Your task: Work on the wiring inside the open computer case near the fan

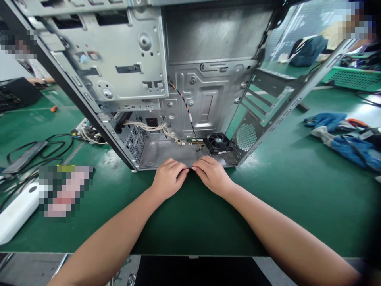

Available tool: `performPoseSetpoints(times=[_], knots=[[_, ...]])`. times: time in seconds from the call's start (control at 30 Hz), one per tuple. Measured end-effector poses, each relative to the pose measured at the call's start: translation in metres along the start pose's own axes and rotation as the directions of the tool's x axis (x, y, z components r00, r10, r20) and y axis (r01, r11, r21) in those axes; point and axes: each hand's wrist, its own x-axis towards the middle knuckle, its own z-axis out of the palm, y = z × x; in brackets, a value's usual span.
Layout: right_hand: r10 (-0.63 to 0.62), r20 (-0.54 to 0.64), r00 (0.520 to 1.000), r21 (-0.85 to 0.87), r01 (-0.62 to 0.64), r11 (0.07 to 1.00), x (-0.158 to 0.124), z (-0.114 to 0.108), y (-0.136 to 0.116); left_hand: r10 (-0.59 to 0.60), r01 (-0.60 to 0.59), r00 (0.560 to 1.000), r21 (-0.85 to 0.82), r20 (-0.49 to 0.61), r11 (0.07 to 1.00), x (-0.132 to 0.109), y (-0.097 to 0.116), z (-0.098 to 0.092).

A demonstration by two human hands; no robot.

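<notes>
My left hand (170, 178) and my right hand (212, 174) meet at the front lower edge of an open computer case (145, 163). Both are closed in a pinch, fingertips nearly together, on a small dark piece (189, 168) whose kind I cannot make out. Just behind my right hand, a black cooling fan (218, 142) sits low in the case. A multicoloured twisted cable (186, 105) hangs down behind the hands. White wires with connectors (162, 128) run from the left side of the case, and a green circuit board (195, 141) shows beside the fan.
A white power strip (22, 208) and a black adapter (25, 158) with cables lie on the green table (297, 214) at left. On the right are blue gloves (351, 145) and a green basket (354, 78). A small orange object (54, 108) lies at far left.
</notes>
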Motion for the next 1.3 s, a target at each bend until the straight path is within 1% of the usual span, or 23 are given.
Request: performPoseSetpoints(times=[0.33,0.57,0.83,0.9,1.07,1.3], knots=[[-0.008,0.03,1.0,-0.011,0.009,1.0,0.0,-0.0001,0.0003,-0.063,0.063,0.998,-0.057,0.0,0.996,0.0021,-0.0012,-0.0017],[0.005,0.052,0.999,-0.02,-0.004,1.0,0.0006,-0.0014,-0.0025,-0.04,0.039,0.999,-0.035,-0.027,0.999,0.0019,0.0001,-0.0017],[0.016,0.02,1.0,-0.002,-0.016,1.0,-0.0012,0.0001,-0.0022,-0.03,0.03,0.999,-0.007,0.027,1.0,0.0005,-0.0014,0.0018],[0.015,0.017,1.0,-0.009,-0.015,1.0,-0.0018,0.0008,-0.0018,-0.023,0.023,0.999,-0.011,0.024,1.0,0.0007,-0.001,0.0016],[0.011,0.046,0.999,-0.04,-0.009,0.999,-0.0019,0.0002,-0.0029,-0.016,0.016,1.0,-0.006,0.013,1.0,0.0014,-0.0001,0.0006],[0.036,0.08,0.996,-0.07,-0.03,0.997,-0.0007,-0.0023,-0.0062,-0.032,0.032,0.999,0.013,0.008,0.999,0.0012,-0.0001,0.0014]])
